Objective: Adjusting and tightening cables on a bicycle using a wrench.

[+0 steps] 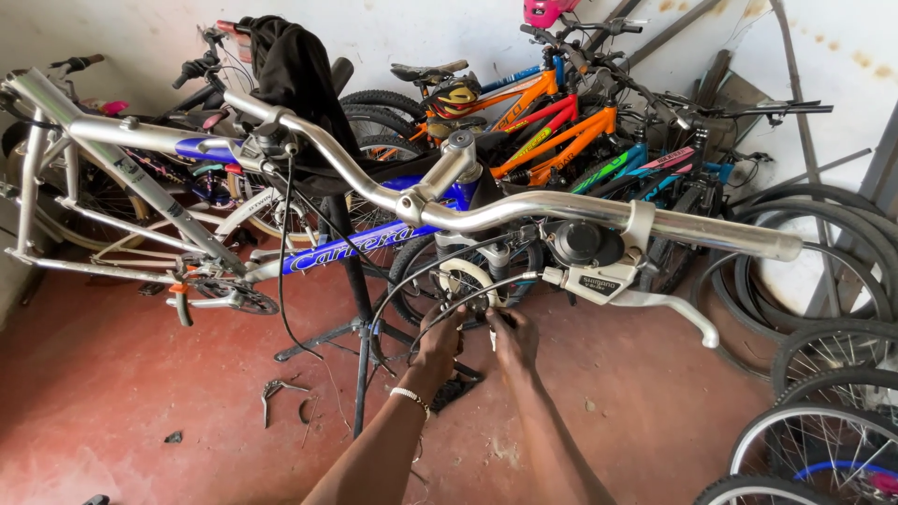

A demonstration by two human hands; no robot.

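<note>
Head view: I see my left hand (440, 339) and right hand (514, 337) low beneath the silver aluminium handlebar (524, 210), fingers pinched together on the thin black brake cable (468, 301) beside the white fork leg (460, 277). The cable hangs slack from the silver brake lever (655, 299) up right of my fingers, so I judge it not yet secured. Small metal tools (276, 388) lie on the red floor (112, 393), left of my fingers.

Bike repair workshop: bike on repair stand (360, 309), stacked bicycles (561, 122), loose tyres (823, 234).
</note>
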